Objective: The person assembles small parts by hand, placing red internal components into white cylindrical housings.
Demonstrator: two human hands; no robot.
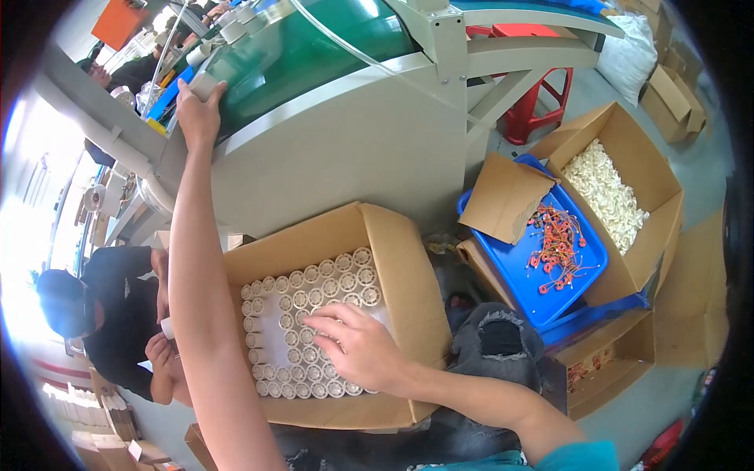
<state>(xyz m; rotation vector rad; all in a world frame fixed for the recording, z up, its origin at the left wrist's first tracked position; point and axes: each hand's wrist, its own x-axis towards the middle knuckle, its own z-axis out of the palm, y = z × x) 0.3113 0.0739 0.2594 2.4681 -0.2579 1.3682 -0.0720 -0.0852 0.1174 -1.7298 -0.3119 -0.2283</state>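
Observation:
My left hand (198,114) reaches up to the near edge of the green conveyor belt (314,67), its thumb and fingers closed around a white cylindrical part (205,85). Below, my right hand (357,345) hovers low over an open cardboard box (404,294), fingers curved and apart, tips close to the white round slotted parts (316,297) standing in rows there. I make out nothing held in it. A bare patch of white liner (269,330) shows among the rows. My right hand and wrist hide some of the parts.
On the right, a blue tray (550,310) holds orange-red wired pieces (559,243) under a cardboard flap (506,196). Beside it stands a box of white small pieces (601,192). A red stool (542,102) is behind. Another person (118,314) sits at left.

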